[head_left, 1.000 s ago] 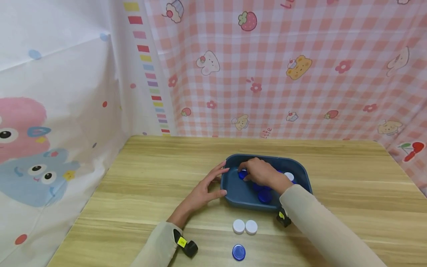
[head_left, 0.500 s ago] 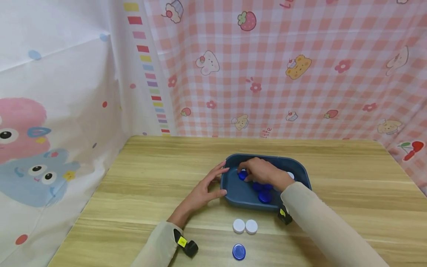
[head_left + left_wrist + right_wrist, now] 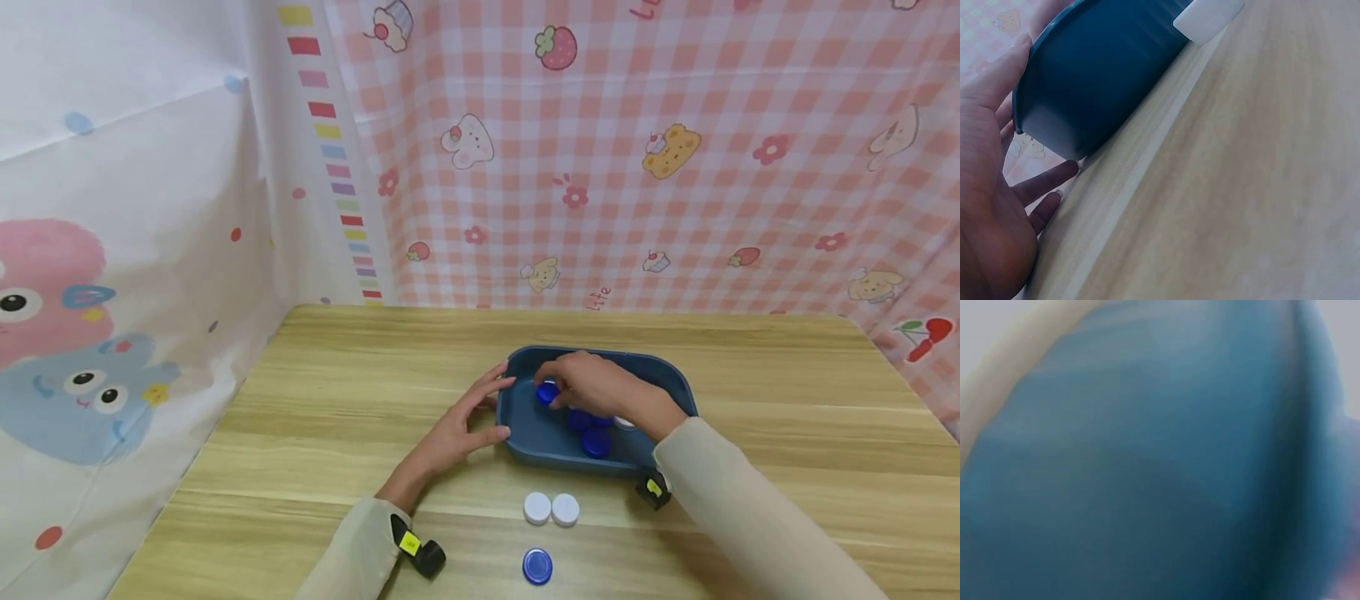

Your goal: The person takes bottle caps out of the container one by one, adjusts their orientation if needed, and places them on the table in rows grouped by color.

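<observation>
A blue bottle cap (image 3: 547, 392) lies at the left inside of a dark blue tray (image 3: 536, 442), pinched between the thumb and fingers of my right hand (image 3: 596, 385). Under that hand sit several more blue caps (image 3: 596, 442) and part of a white cap (image 3: 625, 423); the wrist covers the tray's right side. My left hand (image 3: 453, 433) has its fingers spread against the tray's left end. In the left wrist view the thumb and fingers touch the tray's outer wall (image 3: 1097, 75). The right wrist view is filled by the blurred tray wall (image 3: 1147, 437).
Two white caps (image 3: 537, 508) stand side by side in front of the tray on the wooden table (image 3: 360, 375). Nearer the front lies a blue cap (image 3: 537, 567). A checked pink curtain (image 3: 615, 167) hangs behind the table, with a white printed cloth (image 3: 150, 250) at left.
My right wrist and forearm have shifted to the right, uncovering more caps below the hand and hiding the white cap farther right. The left hand has stayed in place.
</observation>
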Tool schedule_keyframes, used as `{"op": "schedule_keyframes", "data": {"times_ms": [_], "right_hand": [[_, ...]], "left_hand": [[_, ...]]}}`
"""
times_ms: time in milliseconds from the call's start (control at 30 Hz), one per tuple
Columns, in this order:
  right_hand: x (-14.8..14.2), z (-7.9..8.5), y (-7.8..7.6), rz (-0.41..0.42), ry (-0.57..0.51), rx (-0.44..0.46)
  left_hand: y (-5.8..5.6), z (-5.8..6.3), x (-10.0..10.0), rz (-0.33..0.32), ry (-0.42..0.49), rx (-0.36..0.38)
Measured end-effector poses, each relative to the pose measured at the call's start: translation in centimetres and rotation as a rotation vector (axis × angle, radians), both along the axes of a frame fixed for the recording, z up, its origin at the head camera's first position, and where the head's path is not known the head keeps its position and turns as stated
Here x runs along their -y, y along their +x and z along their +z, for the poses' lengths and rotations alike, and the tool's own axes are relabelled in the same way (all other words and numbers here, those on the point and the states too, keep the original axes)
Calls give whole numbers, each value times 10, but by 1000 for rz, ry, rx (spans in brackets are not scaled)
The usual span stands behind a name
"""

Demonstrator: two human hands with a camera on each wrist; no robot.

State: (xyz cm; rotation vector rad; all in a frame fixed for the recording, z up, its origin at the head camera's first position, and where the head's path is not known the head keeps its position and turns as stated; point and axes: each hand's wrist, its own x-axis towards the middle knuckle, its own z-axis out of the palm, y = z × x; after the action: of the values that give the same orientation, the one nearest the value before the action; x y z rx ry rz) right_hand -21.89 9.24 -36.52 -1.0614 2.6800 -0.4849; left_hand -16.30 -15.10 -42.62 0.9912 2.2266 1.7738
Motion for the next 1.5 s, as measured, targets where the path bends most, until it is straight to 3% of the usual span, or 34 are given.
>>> {"op": "schedule_keyframes", "data": {"times_ms": [400, 833, 1167, 1500], "right_hand": [[-18, 21, 49, 40, -3, -87], [-30, 13, 86, 92, -50, -170], [-35, 9, 111, 154, -81, -172], [-33, -4, 129, 208, -87, -114]], "left_hand": [[0, 1, 0, 10, -15, 0], [0, -2, -1, 19, -14, -12], [0, -1, -1, 27, -17, 3], [0, -1, -2, 20, -15, -10]]}}
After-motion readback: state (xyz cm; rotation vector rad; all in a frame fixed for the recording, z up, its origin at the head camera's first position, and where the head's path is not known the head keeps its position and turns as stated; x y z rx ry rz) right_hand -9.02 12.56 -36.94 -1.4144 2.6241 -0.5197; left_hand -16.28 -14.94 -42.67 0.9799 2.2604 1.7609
